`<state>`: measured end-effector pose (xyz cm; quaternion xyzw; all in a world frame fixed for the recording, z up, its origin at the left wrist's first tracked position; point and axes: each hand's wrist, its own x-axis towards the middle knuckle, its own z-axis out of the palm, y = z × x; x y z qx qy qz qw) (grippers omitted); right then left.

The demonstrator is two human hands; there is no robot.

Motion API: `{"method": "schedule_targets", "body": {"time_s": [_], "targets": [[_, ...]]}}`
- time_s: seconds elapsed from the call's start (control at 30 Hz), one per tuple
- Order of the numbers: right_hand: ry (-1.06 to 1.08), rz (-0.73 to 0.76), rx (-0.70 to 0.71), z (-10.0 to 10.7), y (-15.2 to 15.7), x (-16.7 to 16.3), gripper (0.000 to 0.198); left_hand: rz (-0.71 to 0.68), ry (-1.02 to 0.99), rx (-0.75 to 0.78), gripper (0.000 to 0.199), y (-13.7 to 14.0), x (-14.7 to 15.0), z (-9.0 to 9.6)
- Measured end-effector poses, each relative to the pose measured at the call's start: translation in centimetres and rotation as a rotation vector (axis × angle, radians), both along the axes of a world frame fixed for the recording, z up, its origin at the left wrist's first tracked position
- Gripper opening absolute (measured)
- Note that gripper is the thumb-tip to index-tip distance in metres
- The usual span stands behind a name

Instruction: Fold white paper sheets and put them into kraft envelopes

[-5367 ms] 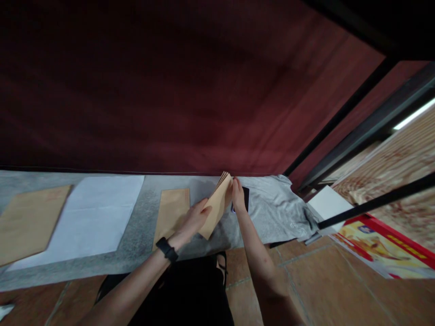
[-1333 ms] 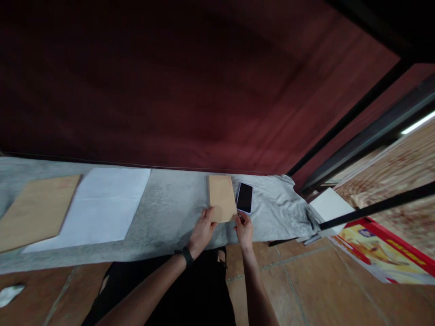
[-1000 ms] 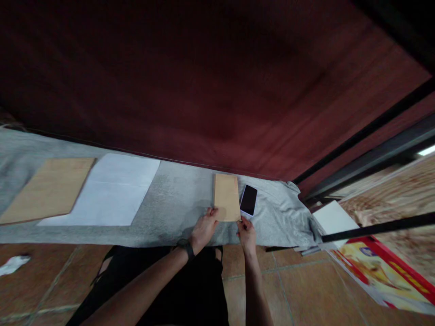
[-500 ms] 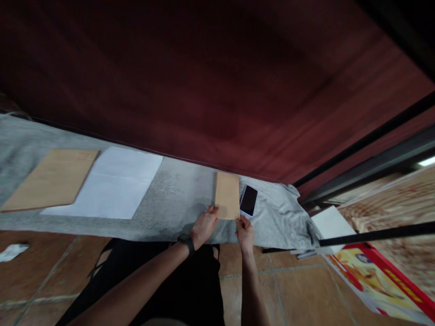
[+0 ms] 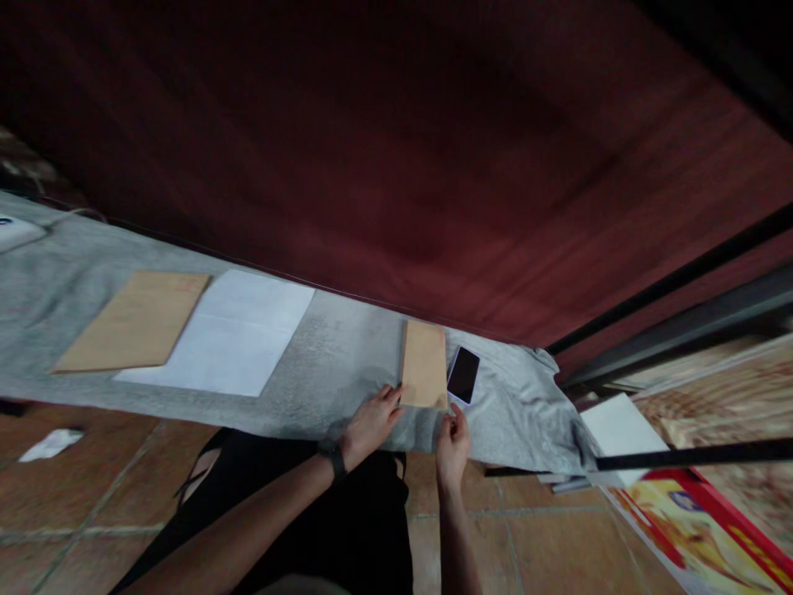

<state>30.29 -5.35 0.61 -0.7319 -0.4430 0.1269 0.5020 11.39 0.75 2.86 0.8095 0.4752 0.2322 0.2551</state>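
Note:
A small stack of brown paper envelopes (image 5: 424, 364) lies flat on the grey cloth (image 5: 347, 347) in front of me. My left hand (image 5: 372, 423), with a dark watch on its wrist, rests at the stack's lower left corner. Its stretched fingers touch or nearly touch the edge. Just below the lower right corner is my right hand (image 5: 453, 442), its thumb and index finger apart and nothing visible between them. A phone (image 5: 463, 374) with a dark screen and a pale case lies to the right of the envelopes.
Farther left, a larger brown envelope (image 5: 133, 322) overlaps white paper sheets (image 5: 241, 330). A dark red panel (image 5: 372, 165) rises behind the cloth. To the right are black bars (image 5: 694, 457), a white board (image 5: 623, 430) and a red and yellow box (image 5: 700, 529) on the tiled floor.
My right hand has let go of the envelopes' lower right corner and drawn slightly back. My left fingers have loosened at the left corner. The view has shifted a little to the left.

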Motion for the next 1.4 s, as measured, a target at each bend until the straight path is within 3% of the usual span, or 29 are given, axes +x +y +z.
{"method": "schedule_targets", "body": {"time_s": [0.1,0.23,0.4,0.5,0.63,0.9,1.03,1.23,1.4], "targets": [[-0.085,0.122,0.017,-0.1,-0.9,-2.9,0.042,0.106,0.028,0.166,0.037,-0.9,-4.3,-0.8],[-0.243,0.388,0.043,0.0,-0.4,-7.9,0.038,0.432,0.132,0.312,0.049,-0.8,-11.9,-1.2],[-0.533,0.541,0.025,-0.1,2.1,-13.4,0.046,0.786,0.303,0.35,0.076,-0.4,-19.4,-1.3],[-0.655,0.521,-0.015,-0.4,3.1,-15.2,0.046,0.855,0.39,0.299,0.085,-0.7,-21.3,-1.7],[-0.67,0.535,-0.024,-1.0,3.3,-15.5,0.046,0.792,0.525,0.234,0.078,-1.1,-21.4,-1.4],[-0.642,0.541,0.018,-1.4,3.2,-15.3,0.048,0.665,0.715,0.156,0.063,-1.5,-19.8,1.7],[-0.65,0.55,0.016,-1.3,3.2,-15.3,0.047,0.625,0.767,0.121,0.045,-2.1,-19.2,2.8],[-0.63,0.544,0.045,-1.4,3.2,-15.2,0.044,0.441,0.586,0.052,0.031,-2.2,-19.7,4.1],[-0.442,0.558,0.036,-1.5,3.3,-14.5,0.043,0.19,0.406,0.152,0.035,-3.7,-15.7,3.9]]}}
